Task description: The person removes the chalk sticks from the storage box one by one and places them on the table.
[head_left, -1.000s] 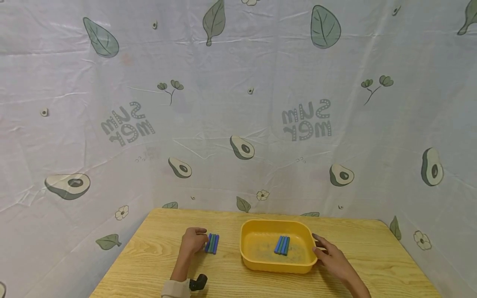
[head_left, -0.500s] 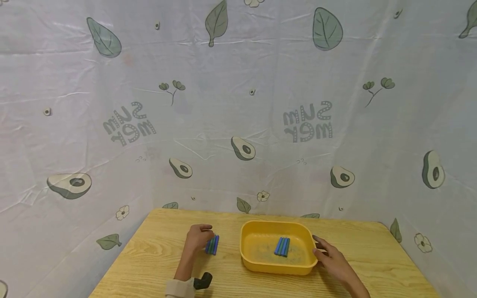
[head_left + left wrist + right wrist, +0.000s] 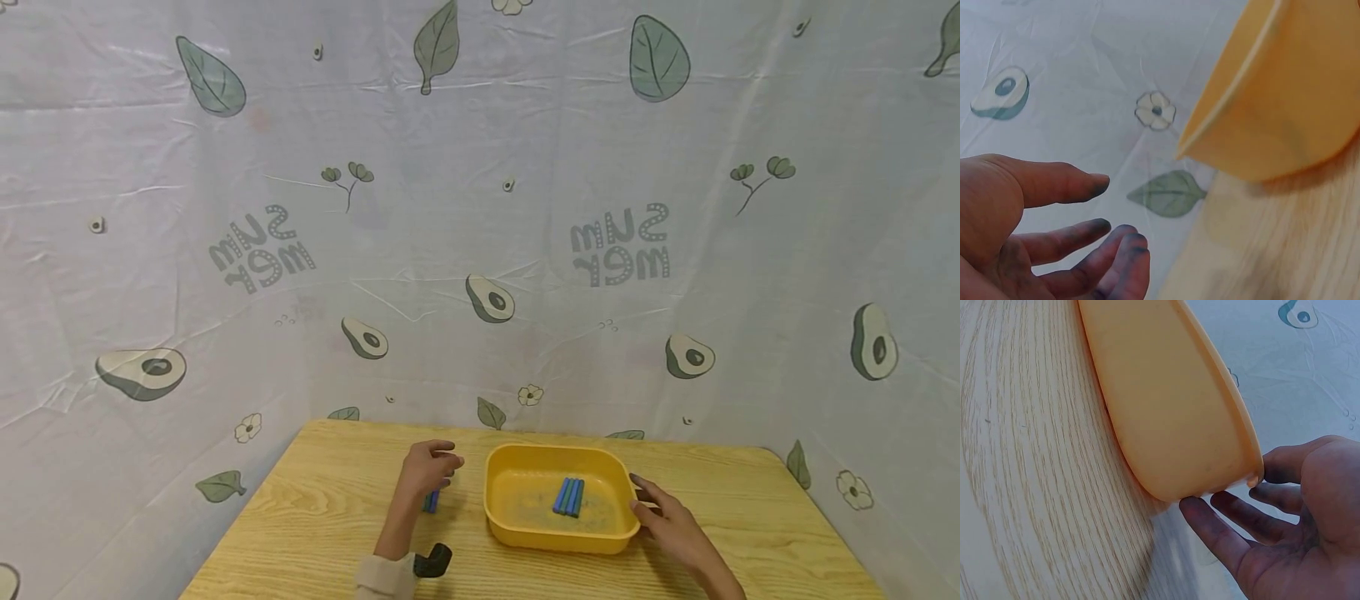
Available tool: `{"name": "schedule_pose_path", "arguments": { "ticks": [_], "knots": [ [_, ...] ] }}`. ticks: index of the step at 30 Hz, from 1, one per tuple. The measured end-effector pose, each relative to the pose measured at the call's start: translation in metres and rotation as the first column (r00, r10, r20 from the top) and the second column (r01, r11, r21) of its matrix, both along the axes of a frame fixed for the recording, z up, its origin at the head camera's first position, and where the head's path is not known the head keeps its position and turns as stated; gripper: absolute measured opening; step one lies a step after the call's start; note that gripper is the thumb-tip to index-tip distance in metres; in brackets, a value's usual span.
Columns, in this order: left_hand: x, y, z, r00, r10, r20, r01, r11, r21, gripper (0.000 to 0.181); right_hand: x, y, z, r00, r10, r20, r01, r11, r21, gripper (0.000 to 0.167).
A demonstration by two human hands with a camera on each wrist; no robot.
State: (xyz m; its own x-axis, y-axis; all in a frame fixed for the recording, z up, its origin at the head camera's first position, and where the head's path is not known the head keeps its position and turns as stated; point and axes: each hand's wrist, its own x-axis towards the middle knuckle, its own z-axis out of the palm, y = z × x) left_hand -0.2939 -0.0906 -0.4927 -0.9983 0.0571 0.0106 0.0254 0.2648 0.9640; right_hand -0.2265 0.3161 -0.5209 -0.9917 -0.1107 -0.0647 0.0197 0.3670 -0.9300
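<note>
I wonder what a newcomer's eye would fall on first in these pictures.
Probably the bright yellow tub on the wooden table, with four blue and green sticks lying side by side inside. Next, perhaps, come the right hand touching the tub's right end and the left hand left of the tub, partly hiding more sticks. Behind hangs a pale sheet with a leaf-and-avocado print.

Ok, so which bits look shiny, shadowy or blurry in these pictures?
Head view: pale shiny streaks on the avocado-print sheet, and a shadow by the right hand; left wrist view: a soft shadow under the yellow basin, and fuzzy grain on the wooden table; right wrist view: the table's grain looks sharper.
</note>
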Motion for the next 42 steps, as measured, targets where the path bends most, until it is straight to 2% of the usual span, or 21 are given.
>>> {"name": "schedule_pose_path", "arguments": {
  "ticks": [7,12,22,31,34,42],
  "knots": [
    [0.002,0.02,0.009,0.999,-0.034,-0.022,0.035,0.999,0.029,0.051,0.0,0.003,0.002,1.0,0.026,0.007,-0.026,1.0,-0.014,0.061],
    [0.003,0.035,0.015,0.998,-0.063,-0.011,0.063,0.996,0.055,0.05,-0.001,0.006,0.001,0.998,0.064,-0.004,-0.064,0.998,-0.021,0.063],
    [0.006,0.062,0.027,0.991,-0.127,-0.044,0.13,0.989,0.075,0.048,-0.002,0.007,0.002,0.998,0.063,-0.006,-0.063,0.998,-0.022,0.063],
    [0.004,0.086,0.028,0.985,-0.166,-0.056,0.17,0.982,0.084,0.046,-0.001,0.007,0.003,0.998,0.069,-0.007,-0.069,0.997,-0.029,0.064],
    [0.003,0.094,0.028,0.985,-0.168,-0.043,0.172,0.981,0.095,0.046,-0.002,0.007,0.002,0.998,0.054,-0.007,-0.055,0.998,-0.017,0.063],
    [0.0,0.111,0.021,0.985,-0.171,-0.013,0.171,0.979,0.114,0.044,-0.003,0.004,0.001,1.0,0.015,0.004,-0.015,1.0,-0.003,0.061]
  ]
}}
